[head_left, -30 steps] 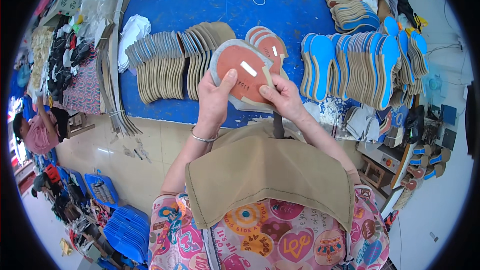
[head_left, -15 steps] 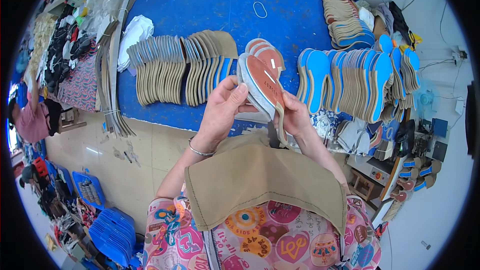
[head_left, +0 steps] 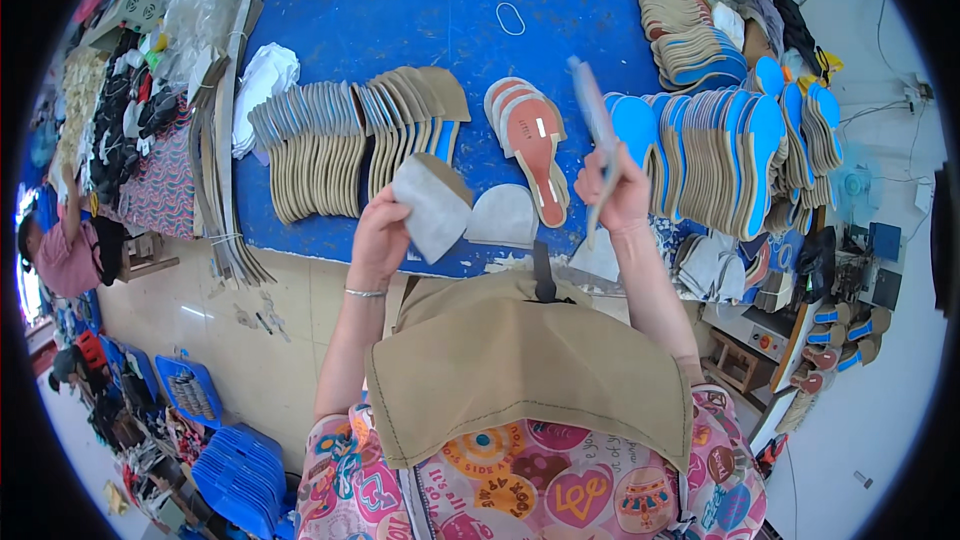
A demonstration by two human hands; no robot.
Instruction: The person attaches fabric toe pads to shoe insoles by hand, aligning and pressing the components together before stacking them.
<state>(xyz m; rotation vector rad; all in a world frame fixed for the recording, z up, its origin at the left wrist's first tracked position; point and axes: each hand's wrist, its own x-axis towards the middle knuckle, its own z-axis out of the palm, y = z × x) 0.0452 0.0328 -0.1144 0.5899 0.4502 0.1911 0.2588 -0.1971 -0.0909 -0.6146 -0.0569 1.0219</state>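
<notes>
Pinching a pale patch [head_left: 432, 215] in your left hand [head_left: 381, 233], you clasp an insole [head_left: 595, 112], edge-on and blurred, in your right hand [head_left: 624, 195]; both are over the near side of the table [head_left: 420, 15]. At near left, a blue basket [head_left: 176, 365] holds grey pieces [head_left: 190, 395].

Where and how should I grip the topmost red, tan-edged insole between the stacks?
Probably pinch the red insole by its narrow end, coming from the view's bottom: that end points there, while the broad end overlaps similar pieces.
</notes>
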